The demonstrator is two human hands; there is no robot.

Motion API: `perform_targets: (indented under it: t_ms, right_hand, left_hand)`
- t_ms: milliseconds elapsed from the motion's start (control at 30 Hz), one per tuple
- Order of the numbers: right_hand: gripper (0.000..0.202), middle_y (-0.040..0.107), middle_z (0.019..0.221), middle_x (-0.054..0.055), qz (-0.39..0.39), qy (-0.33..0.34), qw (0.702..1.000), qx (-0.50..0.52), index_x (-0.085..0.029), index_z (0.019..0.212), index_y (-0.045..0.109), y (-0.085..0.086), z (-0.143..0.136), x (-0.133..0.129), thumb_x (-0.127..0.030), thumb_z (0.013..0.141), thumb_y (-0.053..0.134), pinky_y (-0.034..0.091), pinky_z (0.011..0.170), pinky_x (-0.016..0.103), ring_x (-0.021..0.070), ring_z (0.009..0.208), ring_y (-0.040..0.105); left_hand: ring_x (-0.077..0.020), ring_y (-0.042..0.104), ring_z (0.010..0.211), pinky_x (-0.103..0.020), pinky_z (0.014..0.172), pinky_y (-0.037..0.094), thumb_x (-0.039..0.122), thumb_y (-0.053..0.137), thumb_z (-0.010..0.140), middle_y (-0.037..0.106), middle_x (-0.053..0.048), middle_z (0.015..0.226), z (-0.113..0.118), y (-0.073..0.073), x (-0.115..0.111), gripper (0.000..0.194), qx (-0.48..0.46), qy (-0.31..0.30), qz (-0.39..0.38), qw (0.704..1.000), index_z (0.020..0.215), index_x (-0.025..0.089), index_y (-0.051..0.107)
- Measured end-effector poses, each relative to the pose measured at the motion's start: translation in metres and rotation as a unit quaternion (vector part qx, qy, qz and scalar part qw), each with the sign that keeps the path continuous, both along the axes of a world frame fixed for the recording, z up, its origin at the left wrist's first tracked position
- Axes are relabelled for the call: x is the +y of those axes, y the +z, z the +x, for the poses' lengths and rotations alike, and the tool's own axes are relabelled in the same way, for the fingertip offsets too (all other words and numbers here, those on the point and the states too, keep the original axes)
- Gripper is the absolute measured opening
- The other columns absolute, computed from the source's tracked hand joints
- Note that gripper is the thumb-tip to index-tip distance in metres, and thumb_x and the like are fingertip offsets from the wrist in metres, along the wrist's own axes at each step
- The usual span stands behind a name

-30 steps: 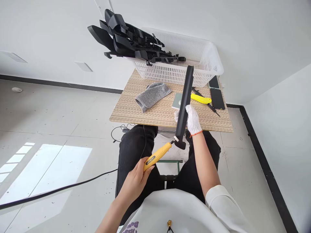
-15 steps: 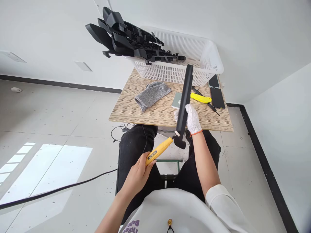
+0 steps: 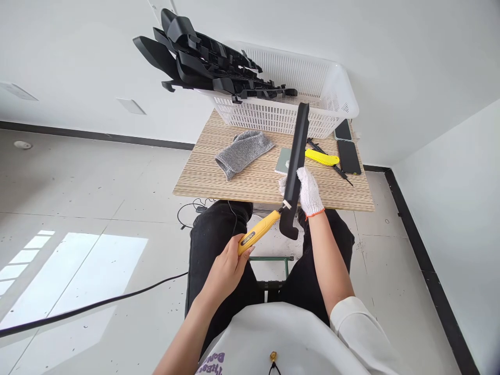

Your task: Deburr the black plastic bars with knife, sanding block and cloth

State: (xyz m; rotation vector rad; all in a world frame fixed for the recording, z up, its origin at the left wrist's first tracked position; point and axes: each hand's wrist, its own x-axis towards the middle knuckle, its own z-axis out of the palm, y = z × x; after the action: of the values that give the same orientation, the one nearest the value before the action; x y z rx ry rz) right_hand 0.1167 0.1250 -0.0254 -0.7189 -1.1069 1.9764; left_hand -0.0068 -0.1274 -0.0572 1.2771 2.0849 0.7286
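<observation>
My left hand [image 3: 228, 263], bare, is closed around the yellow handle of a slim tool [image 3: 258, 232]. The tool's small pale tip meets the lower left edge of a long black plastic trim piece [image 3: 297, 151], just above the piece's hooked end. In a white knitted glove with an orange cuff, my right hand [image 3: 311, 194] grips that trim piece around its middle. The piece stands nearly upright in view, over the near edge of the table; some of the gloved fingers are hidden behind it.
A white plastic basket [image 3: 336, 99] at the back holds several black plastic parts [image 3: 195, 57], jutting out leftward. On the wooden table [image 3: 195, 174] lie a grey sleeve [image 3: 245, 152], a yellow-handled knife [image 3: 322, 157], black calipers [image 3: 344, 175] and two phones [image 3: 349, 156]. Cables [image 3: 136, 287] run nearby.
The tool's tip has moved up and slightly right along the trim piece's edge, my left hand rising with it. My right hand keeps the piece nearly still.
</observation>
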Motion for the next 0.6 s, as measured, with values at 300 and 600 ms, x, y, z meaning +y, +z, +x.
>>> perform_targets:
  t_ms: [300, 600]
  right_hand:
    - [0.043, 0.066, 0.068, 0.002, 0.03, -0.002, 1.0, -0.004, -0.019, 0.12, 0.058, 0.006, -0.002, -0.003, -0.053, 0.095, 0.046, 0.045, 0.047, 0.027, 0.0135, 0.049, 0.054]
    - [0.046, 0.066, 0.073, 0.002, 0.055, -0.023, 0.998, 0.002, -0.019, 0.119, 0.062, -0.007, -0.004, 0.005, -0.055, 0.092, 0.049, 0.054, 0.069, 0.033, 0.0159, 0.066, 0.063]
  left_hand:
    - [-0.0223, 0.064, 0.08, -0.033, 0.065, 0.05, 0.054, 0.035, 0.1, 0.063, -0.01, 0.105, -0.003, 0.004, 0.024, 0.043, 0.033, 0.0, 0.039, 0.999, 0.123, 0.019, 0.045]
    - [-0.0234, 0.065, 0.079, -0.032, 0.063, 0.048, 0.053, 0.038, 0.1, 0.064, -0.011, 0.103, -0.005, 0.004, 0.047, 0.043, 0.057, 0.009, 0.069, 0.996, 0.123, 0.018, 0.046]
